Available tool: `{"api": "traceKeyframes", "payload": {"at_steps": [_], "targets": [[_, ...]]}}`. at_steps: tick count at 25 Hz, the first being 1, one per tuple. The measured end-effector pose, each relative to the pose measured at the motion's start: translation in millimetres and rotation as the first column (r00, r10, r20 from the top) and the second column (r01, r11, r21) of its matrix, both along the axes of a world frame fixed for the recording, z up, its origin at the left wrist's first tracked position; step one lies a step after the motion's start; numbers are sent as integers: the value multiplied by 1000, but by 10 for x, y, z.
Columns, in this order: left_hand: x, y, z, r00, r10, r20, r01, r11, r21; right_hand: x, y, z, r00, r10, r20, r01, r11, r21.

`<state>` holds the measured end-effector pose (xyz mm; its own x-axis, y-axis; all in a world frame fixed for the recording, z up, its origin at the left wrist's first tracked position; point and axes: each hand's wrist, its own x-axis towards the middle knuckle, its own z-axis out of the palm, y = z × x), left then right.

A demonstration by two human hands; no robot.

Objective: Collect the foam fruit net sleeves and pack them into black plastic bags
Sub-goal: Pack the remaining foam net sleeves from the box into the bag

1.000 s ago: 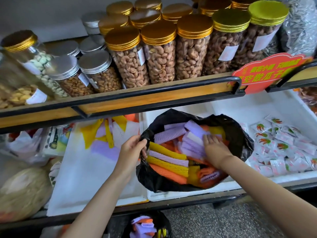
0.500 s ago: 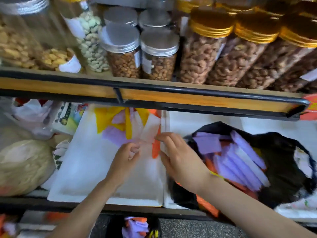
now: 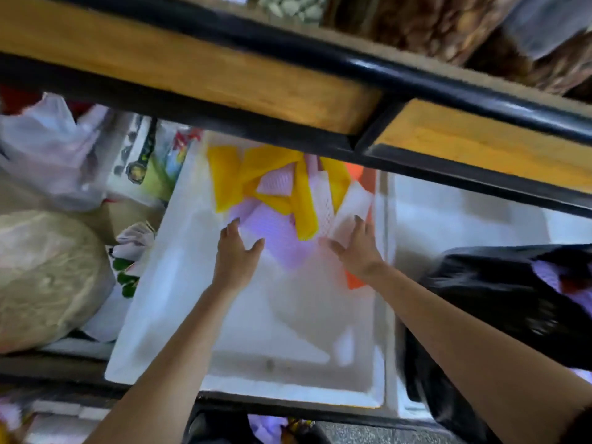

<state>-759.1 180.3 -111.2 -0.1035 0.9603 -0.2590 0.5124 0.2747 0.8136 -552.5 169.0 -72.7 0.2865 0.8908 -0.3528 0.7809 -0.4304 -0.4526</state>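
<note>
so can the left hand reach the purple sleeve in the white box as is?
Probably yes: the left hand is open right beside the purple sleeve, with nothing between them.

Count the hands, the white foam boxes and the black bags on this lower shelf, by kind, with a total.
Hands: 2, left hand, right hand
White foam boxes: 2
Black bags: 1
Total: 5

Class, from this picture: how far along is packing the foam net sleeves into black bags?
Done: some purple sleeves lie in the black bag. In hand: the left hand and right hand reach, open, toward the loose pile in the white box. Left: that yellow, purple and white pile, unbagged.
</note>
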Motion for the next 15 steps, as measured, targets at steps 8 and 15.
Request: {"api": "traceKeyframes", "payload": {"at_steps": [8,15], "targets": [[242,148,-275,947,147,284,-143,989,-35,-89,120,-314,998,-34,-59,44,983,180],[-65,-274,-108,924,253,285,-268,963,12,-222,-439,-361,944,325,-63,-326,945,-11]]}}
